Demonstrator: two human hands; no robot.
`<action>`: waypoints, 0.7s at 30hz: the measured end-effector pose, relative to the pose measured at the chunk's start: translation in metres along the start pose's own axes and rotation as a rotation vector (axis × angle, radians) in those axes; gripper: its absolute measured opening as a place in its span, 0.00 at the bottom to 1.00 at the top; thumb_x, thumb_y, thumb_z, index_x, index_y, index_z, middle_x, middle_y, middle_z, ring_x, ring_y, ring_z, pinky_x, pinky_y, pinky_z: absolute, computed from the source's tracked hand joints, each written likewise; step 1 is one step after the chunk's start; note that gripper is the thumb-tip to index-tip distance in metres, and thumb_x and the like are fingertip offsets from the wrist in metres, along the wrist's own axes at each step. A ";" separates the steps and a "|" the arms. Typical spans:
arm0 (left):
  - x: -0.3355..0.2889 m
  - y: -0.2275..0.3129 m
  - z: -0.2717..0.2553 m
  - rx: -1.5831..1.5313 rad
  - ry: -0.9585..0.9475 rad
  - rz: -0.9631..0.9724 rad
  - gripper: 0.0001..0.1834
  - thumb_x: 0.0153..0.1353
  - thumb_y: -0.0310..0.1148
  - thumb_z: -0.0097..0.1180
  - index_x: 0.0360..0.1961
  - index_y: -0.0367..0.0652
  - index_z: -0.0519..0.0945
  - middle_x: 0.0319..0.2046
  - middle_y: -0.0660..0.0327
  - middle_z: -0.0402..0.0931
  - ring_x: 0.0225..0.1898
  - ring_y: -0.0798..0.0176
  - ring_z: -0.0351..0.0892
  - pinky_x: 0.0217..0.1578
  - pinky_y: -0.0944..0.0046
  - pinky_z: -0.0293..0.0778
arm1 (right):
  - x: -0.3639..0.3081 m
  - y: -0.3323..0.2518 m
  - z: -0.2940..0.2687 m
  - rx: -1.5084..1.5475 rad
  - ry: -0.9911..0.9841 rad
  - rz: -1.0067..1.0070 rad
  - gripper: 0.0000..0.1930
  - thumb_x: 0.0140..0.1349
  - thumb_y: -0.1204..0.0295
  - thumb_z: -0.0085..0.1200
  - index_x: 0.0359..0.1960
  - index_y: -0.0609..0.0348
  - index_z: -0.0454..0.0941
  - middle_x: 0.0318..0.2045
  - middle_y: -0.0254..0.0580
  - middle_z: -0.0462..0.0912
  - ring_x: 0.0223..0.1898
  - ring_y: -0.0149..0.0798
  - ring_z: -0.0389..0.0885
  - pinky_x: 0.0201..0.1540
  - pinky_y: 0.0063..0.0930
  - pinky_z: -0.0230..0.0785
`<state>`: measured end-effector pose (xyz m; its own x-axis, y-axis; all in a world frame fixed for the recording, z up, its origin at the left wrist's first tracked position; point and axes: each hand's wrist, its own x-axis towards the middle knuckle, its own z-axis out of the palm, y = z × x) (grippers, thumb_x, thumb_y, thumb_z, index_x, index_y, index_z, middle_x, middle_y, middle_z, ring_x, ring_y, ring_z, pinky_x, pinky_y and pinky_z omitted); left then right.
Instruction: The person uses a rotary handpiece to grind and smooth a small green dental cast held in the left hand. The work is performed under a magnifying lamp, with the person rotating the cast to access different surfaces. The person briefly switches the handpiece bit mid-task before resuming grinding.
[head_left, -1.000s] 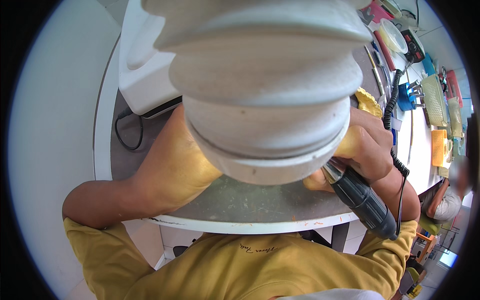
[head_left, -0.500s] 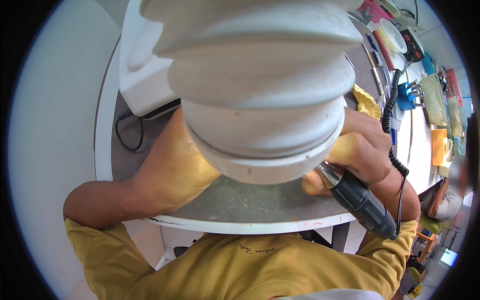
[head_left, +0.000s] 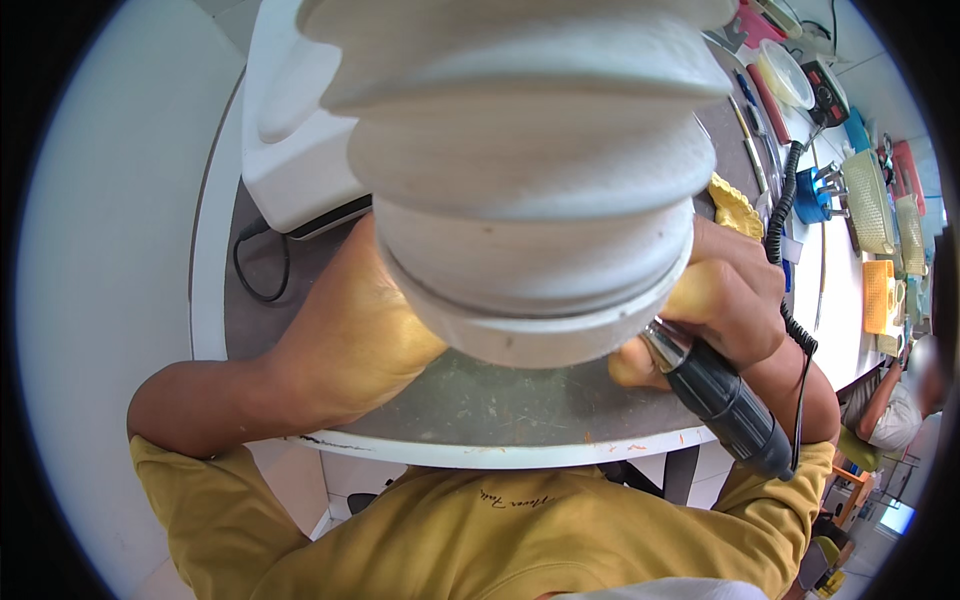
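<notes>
A wide white ribbed hose (head_left: pixel 530 160) hangs over the middle of the desk and covers much of what lies under it. My right hand (head_left: pixel 735 300) is closed around a black rotary handpiece (head_left: pixel 725 400) with a metal front end, its back end slanting down toward me. The tip of the handpiece is hidden behind the hose rim. On the other side, my left hand (head_left: pixel 390 335) reaches under the hose, wrist resting low over the grey desktop (head_left: pixel 470 410). Its fingers are out of sight, so whatever they touch cannot be seen.
A white machine (head_left: pixel 310 130) stands at the far left. Right of the hose lie a yellow scalloped piece (head_left: pixel 737 208), a coiled black cable (head_left: pixel 777 220) and several slim tools. Beyond are a blue tool holder (head_left: pixel 810 195), a cream basket (head_left: pixel 868 200) and an orange basket (head_left: pixel 879 295). Another person (head_left: pixel 890 410) sits at right.
The hose appears slightly farther right in the picture. My hands have hardly moved, and the right one keeps its grip on the rotary handpiece. The person at right has shifted a little.
</notes>
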<state>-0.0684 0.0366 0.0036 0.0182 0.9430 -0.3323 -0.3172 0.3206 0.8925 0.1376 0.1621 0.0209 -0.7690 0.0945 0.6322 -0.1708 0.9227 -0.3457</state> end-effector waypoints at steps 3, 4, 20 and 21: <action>0.003 0.003 0.003 0.034 -0.019 0.003 0.22 0.56 0.24 0.66 0.51 0.35 0.74 0.45 0.59 0.79 0.48 0.66 0.76 0.52 0.64 0.71 | -0.003 -0.003 -0.004 -0.031 0.021 0.027 0.17 0.56 0.65 0.68 0.36 0.60 0.72 0.31 0.50 0.82 0.29 0.44 0.84 0.30 0.28 0.75; 0.001 -0.002 -0.001 0.038 0.011 -0.007 0.21 0.56 0.25 0.66 0.51 0.35 0.74 0.45 0.59 0.79 0.48 0.66 0.76 0.52 0.64 0.71 | -0.004 0.002 0.003 -0.005 0.024 0.018 0.17 0.56 0.65 0.68 0.36 0.60 0.72 0.31 0.51 0.82 0.29 0.44 0.85 0.30 0.28 0.75; -0.002 -0.003 -0.003 -0.016 0.004 -0.018 0.21 0.57 0.22 0.64 0.51 0.35 0.74 0.46 0.60 0.79 0.48 0.68 0.75 0.52 0.65 0.71 | -0.004 -0.001 -0.002 0.065 -0.067 0.052 0.17 0.57 0.63 0.67 0.37 0.58 0.71 0.32 0.48 0.82 0.31 0.46 0.85 0.31 0.32 0.75; -0.002 -0.002 -0.003 -0.017 -0.002 -0.018 0.21 0.57 0.22 0.64 0.51 0.35 0.74 0.46 0.60 0.79 0.48 0.68 0.75 0.52 0.65 0.70 | -0.004 -0.001 -0.003 0.080 -0.062 0.058 0.17 0.57 0.63 0.67 0.38 0.58 0.71 0.32 0.49 0.82 0.32 0.46 0.85 0.32 0.33 0.75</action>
<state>-0.0706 0.0336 0.0022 0.0257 0.9372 -0.3478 -0.3331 0.3361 0.8810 0.1424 0.1621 0.0203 -0.8155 0.1213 0.5659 -0.1714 0.8833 -0.4364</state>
